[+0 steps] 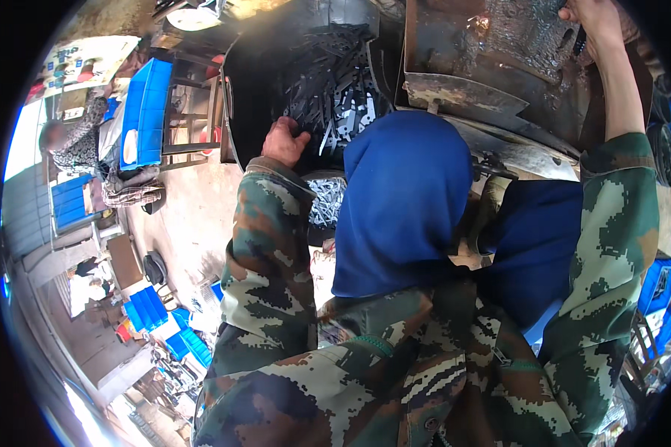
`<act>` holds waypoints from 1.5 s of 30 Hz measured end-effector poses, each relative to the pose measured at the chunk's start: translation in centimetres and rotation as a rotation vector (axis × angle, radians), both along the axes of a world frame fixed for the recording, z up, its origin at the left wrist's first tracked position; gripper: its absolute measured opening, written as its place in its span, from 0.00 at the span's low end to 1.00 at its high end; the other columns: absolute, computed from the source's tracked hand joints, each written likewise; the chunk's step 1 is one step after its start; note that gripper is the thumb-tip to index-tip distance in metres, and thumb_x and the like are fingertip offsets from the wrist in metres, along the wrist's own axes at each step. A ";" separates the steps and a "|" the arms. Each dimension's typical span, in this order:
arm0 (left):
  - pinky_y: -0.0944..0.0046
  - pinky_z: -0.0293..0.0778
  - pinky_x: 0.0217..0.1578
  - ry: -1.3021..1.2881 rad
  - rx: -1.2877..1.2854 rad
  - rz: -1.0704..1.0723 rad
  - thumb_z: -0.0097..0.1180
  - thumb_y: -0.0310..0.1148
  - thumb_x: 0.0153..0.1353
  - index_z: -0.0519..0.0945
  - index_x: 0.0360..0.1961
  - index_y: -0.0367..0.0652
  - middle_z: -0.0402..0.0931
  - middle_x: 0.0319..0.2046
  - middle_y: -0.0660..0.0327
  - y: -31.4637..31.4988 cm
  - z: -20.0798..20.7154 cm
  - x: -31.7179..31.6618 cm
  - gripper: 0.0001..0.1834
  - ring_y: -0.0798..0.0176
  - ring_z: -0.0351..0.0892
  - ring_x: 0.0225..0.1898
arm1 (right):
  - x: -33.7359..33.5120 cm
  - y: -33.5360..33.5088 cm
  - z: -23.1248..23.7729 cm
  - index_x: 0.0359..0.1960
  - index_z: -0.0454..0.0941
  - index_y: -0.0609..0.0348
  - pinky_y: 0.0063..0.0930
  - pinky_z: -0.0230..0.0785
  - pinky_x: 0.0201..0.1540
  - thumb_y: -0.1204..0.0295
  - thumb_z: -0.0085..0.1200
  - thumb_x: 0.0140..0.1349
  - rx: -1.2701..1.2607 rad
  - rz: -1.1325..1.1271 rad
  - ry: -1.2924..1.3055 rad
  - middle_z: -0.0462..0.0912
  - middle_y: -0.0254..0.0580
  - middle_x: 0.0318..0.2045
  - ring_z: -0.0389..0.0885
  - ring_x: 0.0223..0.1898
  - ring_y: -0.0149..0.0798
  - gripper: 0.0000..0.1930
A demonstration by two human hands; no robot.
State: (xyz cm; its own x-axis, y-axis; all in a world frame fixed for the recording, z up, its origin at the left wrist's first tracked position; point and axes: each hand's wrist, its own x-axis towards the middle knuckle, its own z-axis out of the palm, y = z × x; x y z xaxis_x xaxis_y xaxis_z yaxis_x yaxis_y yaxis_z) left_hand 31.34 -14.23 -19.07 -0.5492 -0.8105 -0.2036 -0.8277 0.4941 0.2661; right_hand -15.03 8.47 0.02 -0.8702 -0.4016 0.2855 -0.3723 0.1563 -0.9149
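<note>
My left hand (283,142) is at the near left of a dark metal bin (235,97), its thumb apart from its fingers, and nothing shows in its grasp. Heaped in that bin are several flat, narrow metal pieces (339,93), some dark and some shining in the light. At the far right, my right hand (600,24) reaches over a rusty, wet-looking metal tray (455,86). Its fingers are closed near a short dark strip (579,41), which seems to be in them. The picture's edge shadows part of this hand.
Below the bin sits a container of small shiny metal pieces (326,201). A blue cloth (402,201) covers the middle of the view. Leftward are a blue crate (146,112) on a rack and another person (82,138). More blue bins (147,309) stand at lower left.
</note>
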 end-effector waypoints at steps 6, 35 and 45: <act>0.51 0.75 0.49 0.072 0.136 0.126 0.68 0.36 0.53 0.74 0.46 0.41 0.82 0.40 0.51 0.1 0.1 -0.2 0.22 0.45 0.81 0.47 | 0.0 -0.1 -0.1 0.38 0.73 0.59 0.26 0.66 0.13 0.67 0.59 0.66 -0.045 0.025 -0.005 0.73 0.34 0.22 0.70 0.13 0.31 0.10; 0.57 0.77 0.48 0.150 0.131 0.239 0.69 0.40 0.50 0.85 0.41 0.42 0.85 0.37 0.53 -1.7 -2.5 1.0 0.19 0.53 0.85 0.43 | -0.4 -0.2 -0.5 0.35 0.74 0.58 0.25 0.67 0.14 0.65 0.59 0.65 -0.033 0.015 -0.010 0.72 0.32 0.21 0.67 0.14 0.28 0.11; 0.53 0.76 0.51 0.106 0.059 0.239 0.65 0.39 0.54 0.83 0.44 0.43 0.84 0.41 0.51 -0.6 -1.9 0.2 0.17 0.47 0.83 0.46 | -0.3 0.0 -0.6 0.35 0.73 0.58 0.26 0.67 0.14 0.65 0.59 0.65 -0.058 0.058 -0.014 0.74 0.33 0.22 0.66 0.14 0.27 0.11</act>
